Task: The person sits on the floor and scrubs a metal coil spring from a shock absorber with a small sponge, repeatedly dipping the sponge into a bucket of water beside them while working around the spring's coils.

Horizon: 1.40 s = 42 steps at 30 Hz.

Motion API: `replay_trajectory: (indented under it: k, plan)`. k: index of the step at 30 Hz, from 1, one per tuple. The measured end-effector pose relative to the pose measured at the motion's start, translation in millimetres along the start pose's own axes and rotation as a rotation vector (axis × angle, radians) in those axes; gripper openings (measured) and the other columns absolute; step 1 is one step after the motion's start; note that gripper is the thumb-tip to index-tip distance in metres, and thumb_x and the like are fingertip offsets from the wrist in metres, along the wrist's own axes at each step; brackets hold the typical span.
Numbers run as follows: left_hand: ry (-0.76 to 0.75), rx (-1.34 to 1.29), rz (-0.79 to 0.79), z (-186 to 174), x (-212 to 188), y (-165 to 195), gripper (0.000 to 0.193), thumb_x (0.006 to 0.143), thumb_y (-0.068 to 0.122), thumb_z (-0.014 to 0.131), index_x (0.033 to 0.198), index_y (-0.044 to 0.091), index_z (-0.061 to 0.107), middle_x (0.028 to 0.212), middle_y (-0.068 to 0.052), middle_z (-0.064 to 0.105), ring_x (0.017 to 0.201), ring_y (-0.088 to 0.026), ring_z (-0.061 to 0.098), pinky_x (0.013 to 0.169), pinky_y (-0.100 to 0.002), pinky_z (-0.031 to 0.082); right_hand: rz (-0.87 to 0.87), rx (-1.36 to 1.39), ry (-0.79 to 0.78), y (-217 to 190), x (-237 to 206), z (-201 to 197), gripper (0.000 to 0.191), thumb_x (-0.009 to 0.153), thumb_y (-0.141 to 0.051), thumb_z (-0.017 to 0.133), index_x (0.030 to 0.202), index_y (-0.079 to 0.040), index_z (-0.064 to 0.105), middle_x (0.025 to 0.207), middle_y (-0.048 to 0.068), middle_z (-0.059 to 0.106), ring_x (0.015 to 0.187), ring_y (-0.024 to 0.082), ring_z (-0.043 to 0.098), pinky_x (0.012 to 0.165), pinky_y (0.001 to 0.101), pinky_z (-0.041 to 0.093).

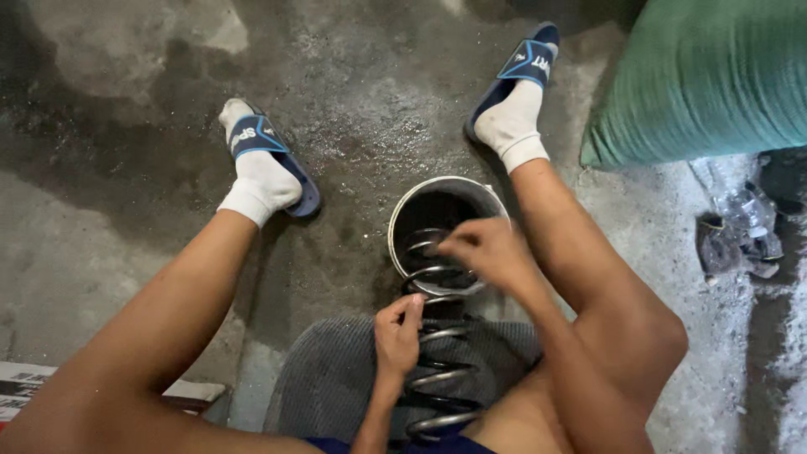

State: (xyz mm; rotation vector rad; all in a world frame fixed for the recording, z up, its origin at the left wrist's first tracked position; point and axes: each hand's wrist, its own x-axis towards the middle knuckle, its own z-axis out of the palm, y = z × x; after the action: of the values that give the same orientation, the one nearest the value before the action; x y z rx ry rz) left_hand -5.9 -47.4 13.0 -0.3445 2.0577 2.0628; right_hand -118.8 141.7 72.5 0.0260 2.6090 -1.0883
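The person sits low over a stained concrete floor (126, 101), knees spread, with a large dark coil spring (437, 370) lying between the thighs. The spring's long axis runs straight away from the body: its near end rests on a grey ribbed mat (328, 378) close to the lap, and its far end enters the mouth of a small grey bucket (403, 210) standing on the floor between the feet.

The left hand (398, 335) is closed around a coil at mid-length, thumb over the wire, fingers curled beneath; it grasps the spring from its left flank. The right hand (483, 250) is farther out, at the bucket's rim, fingers bent down onto the upper coils where they pass inside. It is blurred, so whether it grips the wire or only presses on it cannot be told with certainty, but it is in contact with the spring.

The right hand is thus the nearer to the bucket end; the left is the nearer to the body.

Surroundings: slide sandals over white socks on both feet, a green woven sack (706, 76) at upper right, crumpled clear plastic (744, 223) beside it, and a printed carton edge (25, 387) at lower left.
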Motion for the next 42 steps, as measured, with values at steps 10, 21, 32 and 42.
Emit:
replay_trajectory:
  k: [10, 21, 32, 42]
  plan:
    - [0.029, -0.001, -0.053, 6, 5, -13, 0.035, 0.094, 0.033, 0.064, 0.089, -0.001, 0.074, 0.063, 0.002, 0.061, 0.059, -0.008, 0.054, 0.055, -0.030, 0.045, -0.071, -0.434, 0.114, 59, 36, 29, 0.022, 0.089, 0.000, 0.056, 0.101, -0.001, 0.075, 0.094, 0.028, 0.071, 0.091, 0.045, 0.070, 0.081, 0.0535, 0.054]
    - [0.037, -0.170, -0.105, 11, 20, -37, 0.028, 0.094, 0.025, 0.068, 0.082, 0.001, 0.075, 0.060, 0.003, 0.055, 0.057, -0.006, 0.049, 0.053, -0.028, 0.040, 0.151, -0.507, -0.699, 59, 60, 29, 0.030, 0.080, -0.012, 0.066, 0.108, -0.003, 0.073, 0.106, 0.022, 0.074, 0.098, 0.037, 0.074, 0.085, 0.0488, 0.057]
    - [-0.037, -0.147, 0.018, 3, 19, -27, 0.031, 0.102, 0.026, 0.063, 0.083, 0.002, 0.066, 0.067, 0.004, 0.056, 0.064, -0.006, 0.050, 0.058, -0.027, 0.043, -0.308, -0.184, -0.118, 77, 24, 6, 0.053, 0.091, -0.016, 0.062, 0.141, -0.001, 0.055, 0.135, 0.024, 0.061, 0.127, 0.037, 0.057, 0.104, 0.0432, 0.043]
    - [-0.072, -0.111, -0.059, 12, 0, -7, 0.028, 0.102, 0.024, 0.060, 0.098, 0.000, 0.073, 0.071, 0.003, 0.060, 0.066, -0.006, 0.055, 0.062, -0.026, 0.044, -0.324, 0.007, -0.190, 34, -26, -29, 0.035, 0.093, -0.005, 0.062, 0.127, -0.010, 0.071, 0.119, 0.012, 0.075, 0.105, 0.026, 0.071, 0.092, 0.0358, 0.054]
